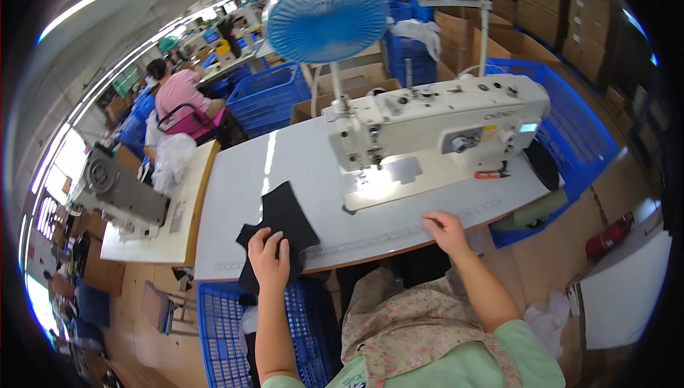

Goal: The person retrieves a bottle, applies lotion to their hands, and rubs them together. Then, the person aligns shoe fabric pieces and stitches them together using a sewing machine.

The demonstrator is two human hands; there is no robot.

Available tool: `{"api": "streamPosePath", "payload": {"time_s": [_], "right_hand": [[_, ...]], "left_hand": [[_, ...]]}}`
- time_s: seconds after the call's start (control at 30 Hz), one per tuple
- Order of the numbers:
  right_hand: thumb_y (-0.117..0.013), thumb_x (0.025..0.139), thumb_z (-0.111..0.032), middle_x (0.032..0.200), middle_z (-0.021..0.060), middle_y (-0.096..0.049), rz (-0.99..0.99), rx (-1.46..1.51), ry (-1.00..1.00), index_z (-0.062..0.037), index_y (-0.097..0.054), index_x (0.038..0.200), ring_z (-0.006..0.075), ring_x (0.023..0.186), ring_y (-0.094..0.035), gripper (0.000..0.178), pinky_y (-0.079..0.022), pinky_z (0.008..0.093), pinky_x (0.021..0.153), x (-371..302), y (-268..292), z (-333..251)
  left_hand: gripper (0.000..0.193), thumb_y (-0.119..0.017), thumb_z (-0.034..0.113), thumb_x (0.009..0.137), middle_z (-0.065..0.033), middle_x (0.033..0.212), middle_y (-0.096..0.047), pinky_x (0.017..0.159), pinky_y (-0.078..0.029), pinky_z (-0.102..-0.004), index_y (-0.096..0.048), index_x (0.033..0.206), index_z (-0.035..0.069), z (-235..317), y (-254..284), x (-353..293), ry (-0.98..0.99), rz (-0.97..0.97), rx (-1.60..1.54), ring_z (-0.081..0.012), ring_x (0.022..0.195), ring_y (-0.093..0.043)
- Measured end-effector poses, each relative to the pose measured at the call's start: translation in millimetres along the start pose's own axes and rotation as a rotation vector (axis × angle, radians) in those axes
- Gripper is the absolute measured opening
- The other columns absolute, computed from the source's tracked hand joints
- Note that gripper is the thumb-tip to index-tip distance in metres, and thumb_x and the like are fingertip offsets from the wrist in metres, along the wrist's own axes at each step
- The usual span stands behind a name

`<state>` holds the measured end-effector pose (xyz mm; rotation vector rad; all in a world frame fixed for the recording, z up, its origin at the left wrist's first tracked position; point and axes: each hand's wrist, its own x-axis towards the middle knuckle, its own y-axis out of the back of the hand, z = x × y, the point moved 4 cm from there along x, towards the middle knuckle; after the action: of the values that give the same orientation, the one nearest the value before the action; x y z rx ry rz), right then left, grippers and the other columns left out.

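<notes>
My left hand (269,260) rests on a black fabric piece (291,218) at the table's front left. Its fingers are spread over the cloth, and the thumb is hidden. The cloth has angular, cut edges and reaches down past the table's front edge. Over the front edge, right of the middle, my right hand (445,233) is closed with its fingertips together, and nothing shows in it. Beyond it stands a white sewing machine (434,121), its lamp lighting the needle area. Orange-handled thread snips (490,173) lie on the machine's bed at the right.
A blue fan (326,21) stands behind the machine head. Below the table's left front is a blue basket (222,331); another blue crate (584,128) is at the right. A second machine (125,192) stands on the left table. Further back sits a person in pink (182,96).
</notes>
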<state>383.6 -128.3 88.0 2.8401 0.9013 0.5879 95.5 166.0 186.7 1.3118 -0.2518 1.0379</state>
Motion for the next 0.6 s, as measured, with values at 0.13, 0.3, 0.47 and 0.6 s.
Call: {"api": "streamPosePath", "payload": {"time_s": [0.13,0.3,0.47,0.6], "right_hand": [[-0.068,0.090,-0.010,0.092,0.0063,-0.071,-0.049,0.110,-0.033,0.0001,-0.070,0.103,0.0114,0.083,-0.063,0.017,-0.050,0.0262,0.076,4.5,8.0,-0.4],[-0.071,0.085,-0.016,0.102,0.0093,-0.069,0.207,-0.350,0.096,-0.0058,-0.071,0.099,0.0233,0.094,-0.063,0.017,-0.049,0.0362,0.083,23.6,92.6,6.4],[-0.070,0.081,-0.028,0.114,0.0074,-0.064,0.302,-0.916,0.036,-0.0107,-0.072,0.096,0.0297,0.114,-0.054,0.023,-0.040,0.0487,0.095,29.7,151.8,31.0],[-0.069,0.080,-0.026,0.109,0.0075,-0.065,0.317,-0.926,0.061,-0.0119,-0.072,0.092,0.0291,0.111,-0.056,0.019,-0.040,0.0481,0.092,36.8,175.2,37.0]], "left_hand": [[0.021,-0.067,0.016,0.083,-0.0126,0.125,-0.062,0.107,-0.037,-0.0492,-0.072,0.102,0.010,-1.1,-54.8,38.1,-0.136,-0.309,0.059,-0.0324,0.129,-0.050],[0.058,-0.067,0.033,0.085,-0.0208,0.147,-0.045,0.115,-0.026,-0.0538,-0.054,0.135,0.007,-46.8,-104.6,30.9,0.087,-0.645,0.153,-0.0362,0.140,-0.038],[0.062,-0.060,0.038,0.091,-0.0186,0.154,-0.036,0.118,-0.020,-0.0522,-0.047,0.143,0.009,-59.3,-116.9,12.7,0.138,-0.595,0.116,-0.0343,0.144,-0.031],[0.059,-0.061,0.037,0.090,-0.0172,0.153,-0.039,0.118,-0.019,-0.0501,-0.050,0.141,0.009,-56.1,-114.2,13.3,0.173,-0.564,0.100,-0.0326,0.144,-0.032]]}}
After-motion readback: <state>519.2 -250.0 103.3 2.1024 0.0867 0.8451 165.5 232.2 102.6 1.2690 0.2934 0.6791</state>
